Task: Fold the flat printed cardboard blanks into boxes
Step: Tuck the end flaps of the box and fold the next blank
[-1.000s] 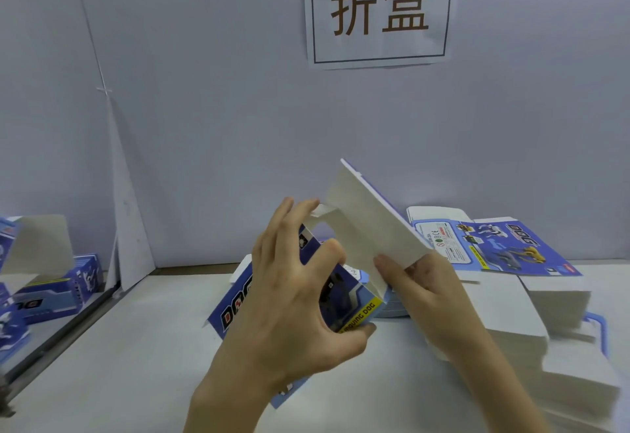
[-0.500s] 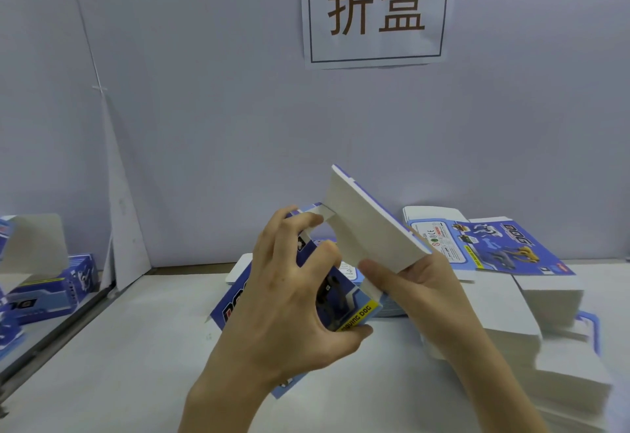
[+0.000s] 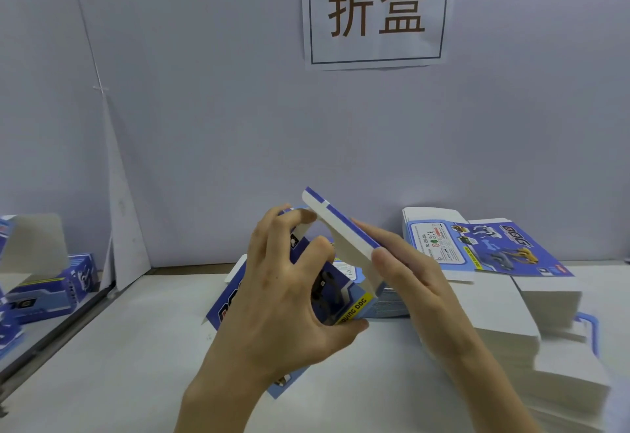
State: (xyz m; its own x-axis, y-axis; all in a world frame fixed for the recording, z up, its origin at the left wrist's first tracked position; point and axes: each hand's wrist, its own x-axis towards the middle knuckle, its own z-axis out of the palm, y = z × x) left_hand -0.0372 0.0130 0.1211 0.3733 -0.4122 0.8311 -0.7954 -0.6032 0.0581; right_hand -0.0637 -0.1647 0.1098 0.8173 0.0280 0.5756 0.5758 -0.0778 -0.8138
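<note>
— Pale lilac wall panels (image 3: 204,125) close off the back of a white table (image 3: 119,347), and a paper sign (image 3: 375,11) with two brown characters hangs up top. What is in front?

— A half-folded blue printed box (image 3: 341,299), held up above the table at the middle. The left hand (image 3: 286,299) grips it from the near side: thumb curled under the lower corner by the yellow strip, fingers hooked over the top edge.

— And the other hand?

— The right hand (image 3: 409,282) lies with straight fingers against the big white flap (image 3: 344,245), which slants up and to the left. It presses the flap's outer face; the thumb rests on the flap's lower edge.

— Where are the blanks?

— A thick stack of flat blanks (image 3: 504,316) sits on the table to the right, just beside the right hand, with a printed one (image 3: 484,248) face up on top. One more blue piece lies under the held box.

— Anything to the left?

— Finished blue boxes (image 3: 51,289) at the far left edge, well apart from the hands.
</note>
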